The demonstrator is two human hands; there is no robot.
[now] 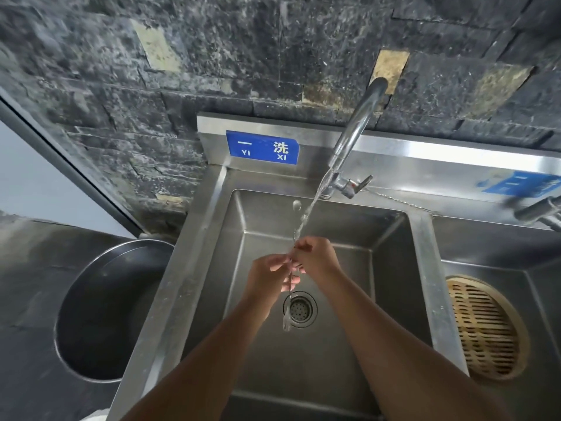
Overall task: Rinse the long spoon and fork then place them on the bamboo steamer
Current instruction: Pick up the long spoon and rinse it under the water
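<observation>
Both hands meet over the middle of the steel sink (pixel 391 268), under the running water (pixel 309 208). My right hand (pixel 317 256) pinches the thin handle of the long spoon (pixel 296 205), whose small bowl sticks up toward the back wall of the basin. My left hand (pixel 267 275) has its fingers closed around the long fork (pixel 287 322), which hangs down with its tines over the drain (pixel 300 309). The two handles cross between my fingers, where they are partly hidden. The round bamboo steamer (pixel 485 326) lies in the neighbouring basin on the right.
A curved chrome faucet (pixel 355 132) rises from the back rim, with its lever at the base. A second tap (pixel 537 208) is at the right edge. A large dark round pan (pixel 103 311) sits left of the sink, against a dark stone wall.
</observation>
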